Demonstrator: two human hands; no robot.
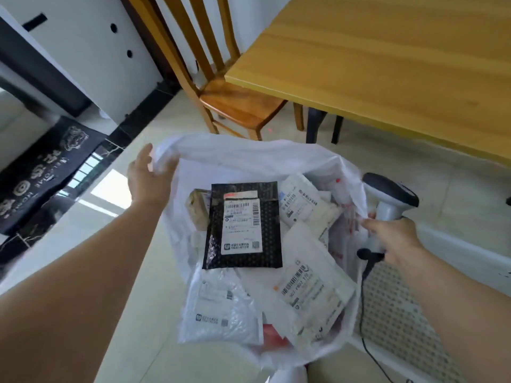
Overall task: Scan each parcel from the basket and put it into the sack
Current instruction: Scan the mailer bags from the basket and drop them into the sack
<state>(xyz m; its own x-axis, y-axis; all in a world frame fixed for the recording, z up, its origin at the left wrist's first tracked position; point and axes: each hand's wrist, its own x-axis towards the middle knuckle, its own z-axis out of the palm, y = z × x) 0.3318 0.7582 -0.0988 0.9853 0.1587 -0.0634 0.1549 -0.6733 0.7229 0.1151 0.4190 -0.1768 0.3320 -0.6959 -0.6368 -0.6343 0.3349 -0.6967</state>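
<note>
1. Bright, even daylight; window glare reflects off the glossy floor tiles (107, 194) at left.
2. Wide-angle distortion bends the table (387, 64) edge and frame margins.
3. Slight overall softness; shadows faint.

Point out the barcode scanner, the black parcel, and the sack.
barcode scanner (391, 193): head view, on its head.
black parcel (269, 217): head view, on its dotted wrapper.
sack (235, 150): head view, on its far rim.

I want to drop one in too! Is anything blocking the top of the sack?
Nothing visible does. The left hand and right hand hold the sack wide open, and the black parcel lies on top inside.
</note>
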